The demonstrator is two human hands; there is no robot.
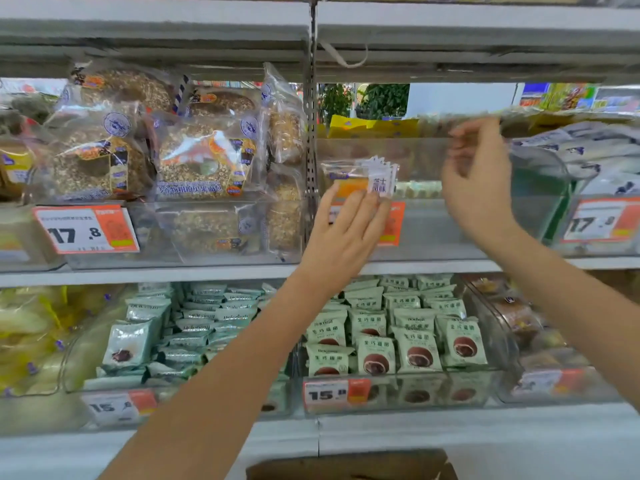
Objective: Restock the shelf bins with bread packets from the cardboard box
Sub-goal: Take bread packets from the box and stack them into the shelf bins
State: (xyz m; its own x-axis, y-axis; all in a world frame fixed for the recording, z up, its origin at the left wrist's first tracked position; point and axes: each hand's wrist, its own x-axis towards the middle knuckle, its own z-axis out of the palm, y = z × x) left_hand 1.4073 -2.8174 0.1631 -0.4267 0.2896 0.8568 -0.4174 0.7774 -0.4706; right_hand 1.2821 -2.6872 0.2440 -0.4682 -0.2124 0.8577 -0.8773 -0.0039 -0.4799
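Our left hand (349, 226) lies flat with straight fingers against the front wall of the clear bin (433, 233), just below a bread packet (360, 178) standing inside it. Our right hand (479, 181), blurred, hangs loosely curled over the bin's open right half, holding nothing. The cardboard box (349, 465) sits at the bottom edge.

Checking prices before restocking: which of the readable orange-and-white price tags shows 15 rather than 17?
The orange-and-white price tag on the lower-shelf bin of green round-cake packets; both readable upper-shelf tags show 17.
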